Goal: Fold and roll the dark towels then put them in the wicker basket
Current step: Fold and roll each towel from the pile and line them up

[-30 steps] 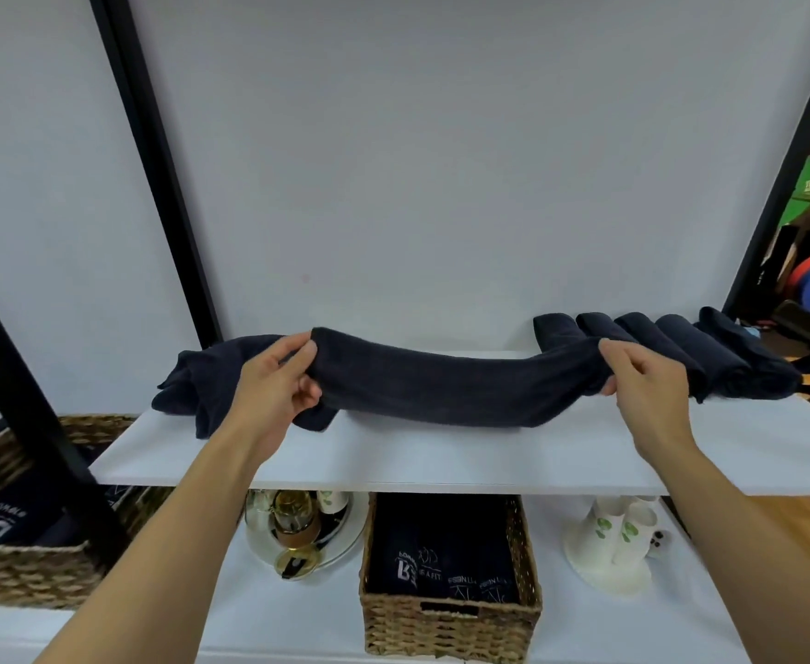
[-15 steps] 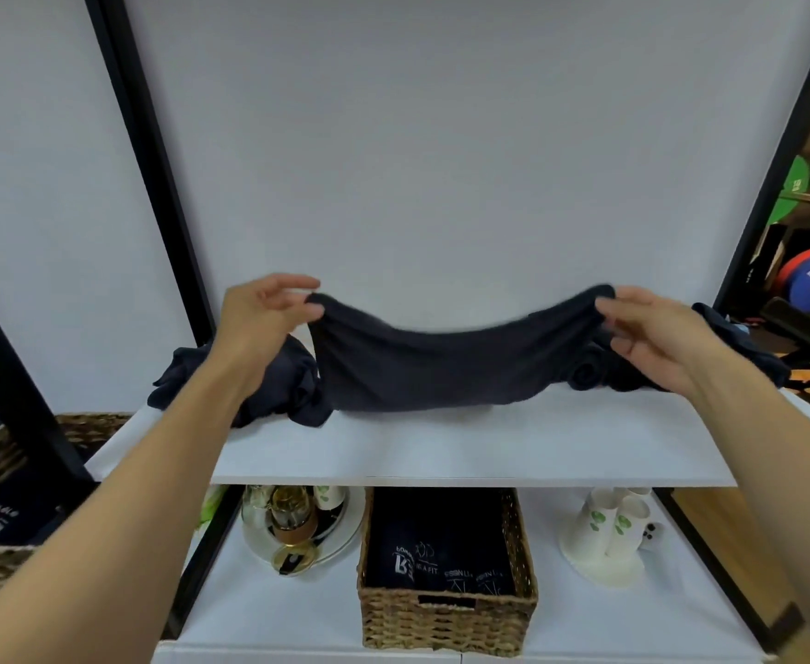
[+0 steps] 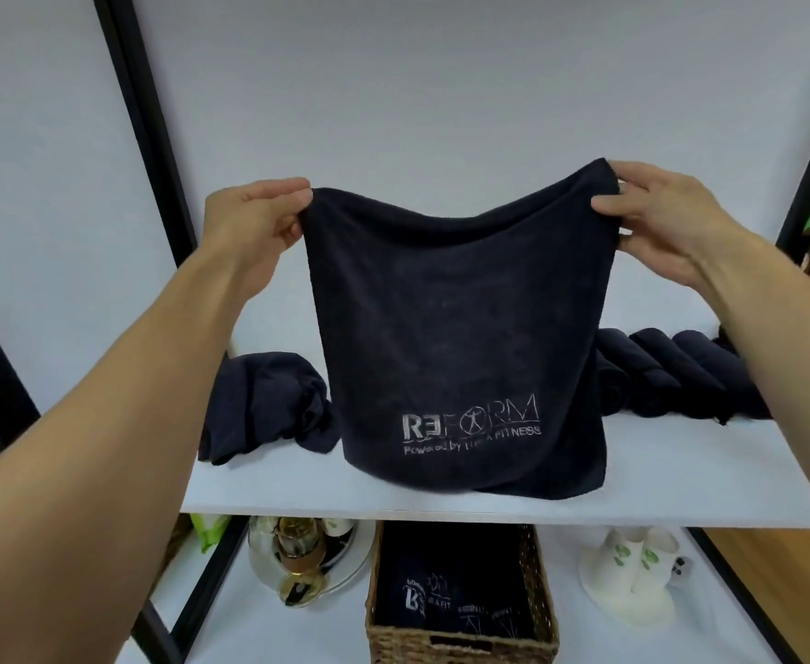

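Observation:
I hold a dark navy towel up in front of me; it hangs open with a pale logo near its lower edge, which brushes the white shelf. My left hand pinches its top left corner and my right hand pinches its top right corner. A crumpled dark towel lies on the shelf to the left. Several rolled dark towels lie in a row on the right. A wicker basket with dark towels inside stands on the lower shelf.
Black frame posts rise at the left and right of the shelf. On the lower shelf sit a round tray with a glass bottle and white cups with green leaves. Gym gear shows at the far right.
The towel, stretched low over the shelf as a narrow fold, has been lifted and now hangs open with its logo showing. Both hands rose with its corners.

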